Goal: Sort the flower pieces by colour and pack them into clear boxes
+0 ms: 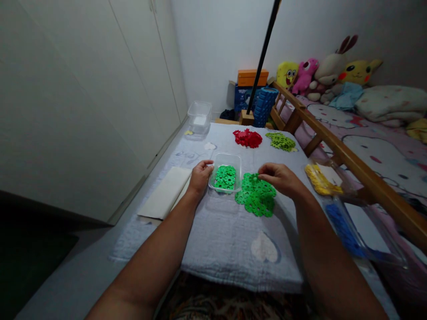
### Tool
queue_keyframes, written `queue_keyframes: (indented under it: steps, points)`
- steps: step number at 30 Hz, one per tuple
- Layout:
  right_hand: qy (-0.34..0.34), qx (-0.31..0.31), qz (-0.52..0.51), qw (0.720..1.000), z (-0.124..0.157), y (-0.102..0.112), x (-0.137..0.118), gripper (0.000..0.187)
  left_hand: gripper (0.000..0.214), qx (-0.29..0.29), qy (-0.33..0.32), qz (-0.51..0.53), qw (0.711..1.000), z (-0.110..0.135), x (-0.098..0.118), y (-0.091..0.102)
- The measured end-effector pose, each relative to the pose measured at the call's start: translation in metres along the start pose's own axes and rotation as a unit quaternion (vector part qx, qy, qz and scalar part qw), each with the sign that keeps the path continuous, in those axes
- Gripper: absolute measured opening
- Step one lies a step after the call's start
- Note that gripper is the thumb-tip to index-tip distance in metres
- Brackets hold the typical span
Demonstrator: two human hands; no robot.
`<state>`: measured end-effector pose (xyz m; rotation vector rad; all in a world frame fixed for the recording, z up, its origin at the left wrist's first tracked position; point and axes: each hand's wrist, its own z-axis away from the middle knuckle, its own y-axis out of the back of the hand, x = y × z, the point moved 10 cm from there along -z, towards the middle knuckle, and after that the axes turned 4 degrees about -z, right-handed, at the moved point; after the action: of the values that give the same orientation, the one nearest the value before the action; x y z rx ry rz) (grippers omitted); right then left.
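My left hand (200, 177) grips the left rim of a clear plastic container (227, 159) standing on the cloth. Several flat green snowflake discs (225, 177) lie inside it. Just right of the container is a loose heap of more green snowflake discs (258, 200). Over the far side of that heap, my right hand (279, 178) is closed in a pinch, with a green snowflake disc (255, 176) at its fingertips. The rest of the right fingers curl inward and are partly hidden.
Farther back lie red discs (247, 138) and yellow-green discs (280, 142). Stacked clear containers (199, 113) stand at the back left. A folded cream sheet (165, 192) lies left. Containers of yellow pieces (322, 178) and blue pieces (343, 226) sit beside the wooden bed rail (328, 135).
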<state>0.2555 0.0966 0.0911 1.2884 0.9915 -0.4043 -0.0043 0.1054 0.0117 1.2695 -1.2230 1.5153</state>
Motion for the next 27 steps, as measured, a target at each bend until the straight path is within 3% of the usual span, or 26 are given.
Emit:
queue_keyframes:
  steps: [4, 8, 12, 17, 22, 27]
  points:
    - [0.056, -0.002, 0.055, 0.997, -0.023, -0.025, -0.049, 0.006, 0.035, -0.002, 0.000, -0.001, 1.000, -0.001, -0.001, 0.000]
    - [0.066, -0.040, 0.190, 0.979, -0.047, -0.065, -0.076, 0.016, 0.037, -0.006, 0.007, 0.006, 1.000, -0.002, -0.003, 0.000]
    - [0.058, -0.096, 0.290, 0.951, -0.068, -0.098, -0.076, 0.018, 0.036, -0.008, 0.004, 0.008, 1.000, -0.004, -0.005, 0.000]
    - [0.042, -0.123, 0.349, 0.928, -0.081, -0.117, -0.065, 0.022, 0.033, -0.006, -0.009, 0.001, 1.000, -0.006, -0.003, 0.001]
    - [0.043, -0.104, 0.354, 0.929, -0.079, -0.113, -0.063, 0.024, 0.032, -0.004, -0.004, 0.007, 1.000, -0.004, -0.001, 0.000]
    - [0.064, -0.025, 0.241, 0.968, -0.062, -0.063, -0.060, 0.019, 0.035, -0.002, 0.007, 0.012, 1.000, -0.002, -0.001, -0.001]
